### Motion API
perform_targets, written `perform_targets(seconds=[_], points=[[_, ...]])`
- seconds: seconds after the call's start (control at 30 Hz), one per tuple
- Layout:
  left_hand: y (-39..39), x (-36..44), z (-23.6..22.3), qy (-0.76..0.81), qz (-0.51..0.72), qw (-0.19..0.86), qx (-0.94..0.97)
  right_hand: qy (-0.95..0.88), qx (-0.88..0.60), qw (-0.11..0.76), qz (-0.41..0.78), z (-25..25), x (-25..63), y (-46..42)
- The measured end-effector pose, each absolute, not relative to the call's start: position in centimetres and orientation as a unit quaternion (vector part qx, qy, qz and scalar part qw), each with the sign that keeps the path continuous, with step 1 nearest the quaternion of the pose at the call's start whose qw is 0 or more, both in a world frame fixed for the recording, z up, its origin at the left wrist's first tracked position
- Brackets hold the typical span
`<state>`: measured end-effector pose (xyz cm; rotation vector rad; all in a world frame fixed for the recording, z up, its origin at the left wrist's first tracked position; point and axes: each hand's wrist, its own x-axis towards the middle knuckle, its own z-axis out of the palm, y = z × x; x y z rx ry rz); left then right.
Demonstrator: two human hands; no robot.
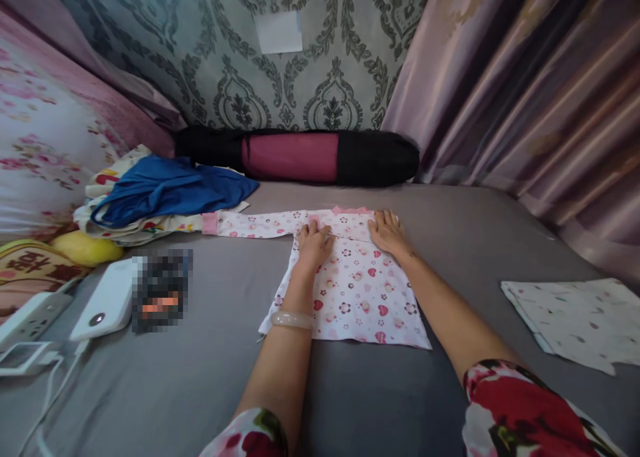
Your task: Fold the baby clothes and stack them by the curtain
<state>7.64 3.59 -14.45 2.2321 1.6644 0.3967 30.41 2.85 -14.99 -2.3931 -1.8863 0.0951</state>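
Observation:
A child's white long-sleeved shirt (pixel 353 297) with pink hearts and flowers lies flat on the grey sheet. One sleeve stretches out to the left and ends in a pink cuff; the other is folded across the top of the body. My left hand (pixel 315 244) rests palm down at the upper left of the shirt, near a pink cuff, fingers apart. At the upper right shoulder my right hand (pixel 390 232) presses flat on the fabric with its fingers extended.
Left of the shirt are a heap of clothes with a blue garment (pixel 175 187), a white power bank (pixel 107 300) and a power strip (pixel 35 317). A folded pale cloth (pixel 575 317) lies right. A black and maroon roll (pixel 295 157) lines the wall.

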Motion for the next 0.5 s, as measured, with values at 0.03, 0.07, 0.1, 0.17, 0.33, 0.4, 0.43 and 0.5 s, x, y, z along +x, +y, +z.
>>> perform_targets(seconds=[0.03, 0.07, 0.1, 0.17, 0.33, 0.4, 0.43, 0.5], points=[[3.6, 7.6, -14.5, 0.582, 0.144, 0.166, 0.783, -0.618, -0.784, 0.043, 0.031, -15.0, 30.4, 2.9], [3.7, 7.5, -14.5, 0.581, 0.150, 0.167, 0.782, -0.617, -0.785, 0.040, 0.033, -15.0, 30.5, 3.0], [3.7, 7.5, -14.5, 0.580, 0.160, 0.169, 0.781, -0.616, -0.786, 0.038, 0.037, -14.9, 30.5, 3.1], [3.9, 7.3, -14.3, 0.576, 0.193, 0.181, 0.774, -0.612, -0.789, 0.033, 0.052, -14.6, 30.6, 3.2], [4.7, 6.6, -13.0, 0.538, 0.335, 0.279, 0.721, -0.621, -0.782, 0.054, 0.005, -13.0, 28.2, 3.6], [5.1, 6.1, -12.5, 0.533, 0.385, 0.330, 0.677, -0.668, -0.740, 0.073, -0.006, -12.5, 25.6, 3.7], [5.3, 5.8, -12.3, 0.531, 0.406, 0.352, 0.655, -0.699, -0.711, 0.071, 0.019, -12.4, 24.2, 3.7], [5.5, 5.2, -12.1, 0.525, 0.446, 0.378, 0.618, -0.752, -0.653, 0.064, 0.071, -12.3, 21.3, 3.8]])
